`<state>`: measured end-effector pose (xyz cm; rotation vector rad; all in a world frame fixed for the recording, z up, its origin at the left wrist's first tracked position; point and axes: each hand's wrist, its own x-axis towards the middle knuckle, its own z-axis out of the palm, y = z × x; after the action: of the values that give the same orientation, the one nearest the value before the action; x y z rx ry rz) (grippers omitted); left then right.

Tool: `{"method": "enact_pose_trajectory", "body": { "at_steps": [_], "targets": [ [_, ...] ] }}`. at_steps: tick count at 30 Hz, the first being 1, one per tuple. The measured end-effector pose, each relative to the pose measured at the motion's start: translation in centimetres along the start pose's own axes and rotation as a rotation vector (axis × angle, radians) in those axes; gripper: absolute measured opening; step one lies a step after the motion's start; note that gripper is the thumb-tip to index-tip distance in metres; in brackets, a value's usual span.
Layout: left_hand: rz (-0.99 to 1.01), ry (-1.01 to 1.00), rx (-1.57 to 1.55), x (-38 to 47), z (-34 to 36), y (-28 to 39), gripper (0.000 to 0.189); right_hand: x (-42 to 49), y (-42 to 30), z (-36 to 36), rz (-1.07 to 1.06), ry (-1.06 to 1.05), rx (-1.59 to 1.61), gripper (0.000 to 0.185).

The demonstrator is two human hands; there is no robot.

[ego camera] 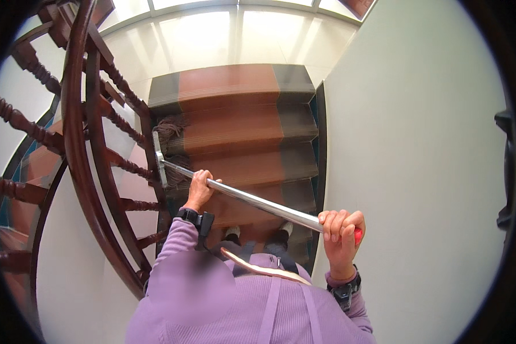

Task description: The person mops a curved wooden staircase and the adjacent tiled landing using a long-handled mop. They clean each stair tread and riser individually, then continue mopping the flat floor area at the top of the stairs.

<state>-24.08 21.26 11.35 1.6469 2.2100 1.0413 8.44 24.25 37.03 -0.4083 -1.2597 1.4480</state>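
Observation:
A string mop with a metal pole (262,202) slants across in front of me. My left hand (201,189) grips the pole partway down, closer to the mop head. Around the upper end, by its red tip (358,236), my right hand (343,234) is closed. The pole meets a pale mop clamp (159,159) at the left side of the stairs, against the baluster base. Greyish-brown mop strands (170,129) lie on the dark left ends of the steps. Part of the strands is in shadow and hard to make out.
Stairs (232,124) with reddish-brown middles and dark ends run down to a pale shiny floor (189,47). A dark wooden handrail (75,129) with turned balusters (127,124) borders the left. A plain wall (404,129) rises on the right. My shoes (233,232) stand on a step.

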Motion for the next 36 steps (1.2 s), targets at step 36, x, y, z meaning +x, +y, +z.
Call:
{"method": "enact_pose_trajectory", "body": {
  "at_steps": [36],
  "targets": [
    [0.574,-0.522,-0.262,6.5,24.0,31.4,0.022,-4.4,-17.1,-11.1,-0.273,-0.052,-0.528,0.047]
  ]
}}
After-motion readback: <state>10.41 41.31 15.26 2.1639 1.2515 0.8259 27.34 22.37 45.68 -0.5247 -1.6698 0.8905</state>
